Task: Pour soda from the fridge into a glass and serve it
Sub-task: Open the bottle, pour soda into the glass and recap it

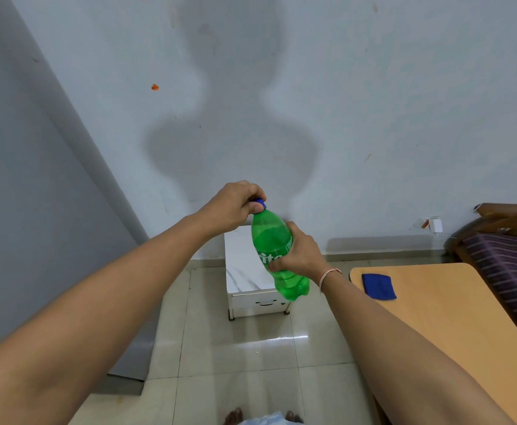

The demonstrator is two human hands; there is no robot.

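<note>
A green plastic soda bottle (271, 237) with a blue cap (260, 204) is held up in front of me, tilted slightly to the left. My right hand (300, 254) is wrapped around its labelled middle. My left hand (235, 207) pinches the cap from above with thumb and fingers. The bottle holds green-tinted liquid up to its shoulder. No glass is in view.
The grey fridge (36, 210) stands at the left, its door shut. A small white cabinet (245, 271) sits against the wall behind the bottle. A wooden table (453, 317) with a blue cloth (378, 286) is at the right, a striped bed (508, 265) beyond it. Tiled floor lies below.
</note>
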